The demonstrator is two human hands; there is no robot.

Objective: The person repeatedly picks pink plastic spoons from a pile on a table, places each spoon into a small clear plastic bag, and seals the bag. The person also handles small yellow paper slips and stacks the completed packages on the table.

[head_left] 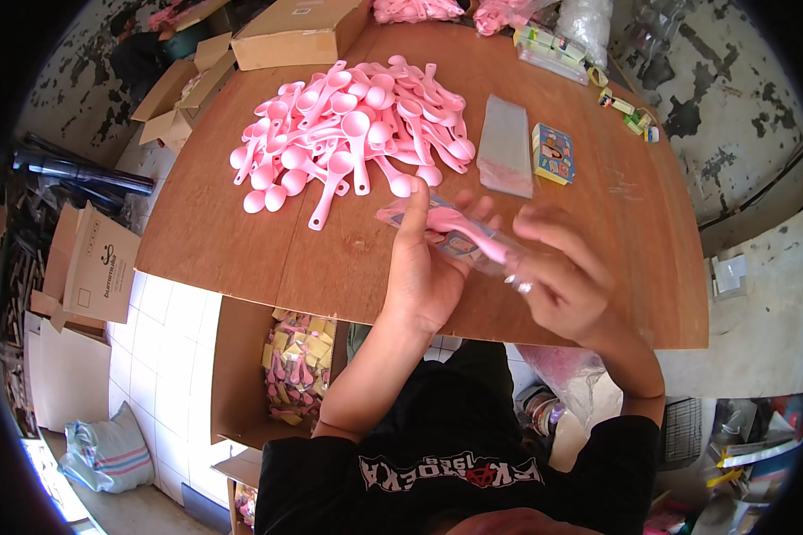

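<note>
Seated at a brown wooden tabletop (241,241), a person works with both bare hands just above its near edge. Together the hands hold a pink plastic spoon (459,225) and a small clear plastic sleeve (500,263) with a printed card inside. The left hand (424,267) is palm-down, its index finger stretched forward beside the spoon's bowl end while the remaining fingers (473,214) curl under the spoon and the card. The right hand (562,276) is closed around the sleeve's near end, thumb and fingers pinching the clear film where the spoon's handle meets it; whether the handle is already inside the sleeve cannot be told. Farther back, at the middle of the tabletop, lies a loose heap of pink spoons (348,134), well apart from the hands. Just right of the heap rests a stack of clear sleeves (506,147), and beside that a small stack of colourful printed cards (553,153). A closed cardboard box (299,36) stands at the far left corner, with bags of pink items (415,11) along the far edge. Below the tabletop's near edge, an open carton (299,366) holds packed spoons with yellow cards. Flattened cardboard (98,267) leans on the tiled floor at left.
</note>
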